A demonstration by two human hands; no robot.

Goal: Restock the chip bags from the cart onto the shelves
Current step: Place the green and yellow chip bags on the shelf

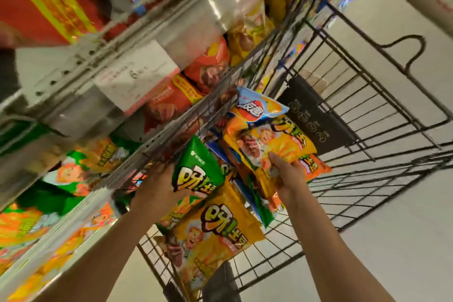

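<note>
Left hand [157, 186] gripping green chip bag [196, 166], fingers curled behind. Right hand [289, 174] pinching yellow chip bag [267, 144] over wire cart [367, 110]. Both forearms extended.

Both my forearms extend forward and up from the lower edge of view, bare to the wrist. My left hand [159, 186] is curled, fingers gripping, back of hand toward me. My right hand [289, 174] is raised higher, thumb and fingers closed in a pinch grip.
</note>
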